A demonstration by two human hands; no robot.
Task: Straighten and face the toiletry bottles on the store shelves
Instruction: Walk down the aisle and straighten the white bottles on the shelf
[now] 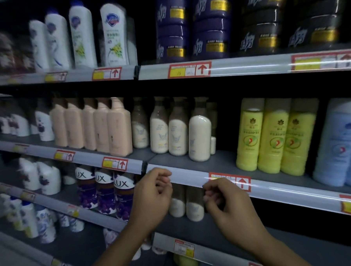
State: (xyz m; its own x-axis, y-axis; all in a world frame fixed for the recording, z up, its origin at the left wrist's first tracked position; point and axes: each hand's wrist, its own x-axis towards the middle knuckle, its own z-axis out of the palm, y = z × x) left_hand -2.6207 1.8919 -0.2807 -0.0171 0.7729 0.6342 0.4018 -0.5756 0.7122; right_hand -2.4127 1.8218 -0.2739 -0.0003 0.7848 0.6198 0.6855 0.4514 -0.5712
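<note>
Both hands hover in front of the middle shelf's price rail. My left hand is loosely curled with nothing in it, just below the rail. My right hand is also curled and holds nothing, its fingers near a red price tag. On the middle shelf above stand cream white bottles, one turned with its plain side outward. Peach bottles stand to their left and yellow bottles to their right. Two cream bottles on the lower shelf are partly hidden behind my hands.
The top shelf holds white bottles and dark purple tubs. Purple LUX bottles stand lower left, pale blue bottles at far right. Further shelves with small bottles run down to the left. The lighting is dim.
</note>
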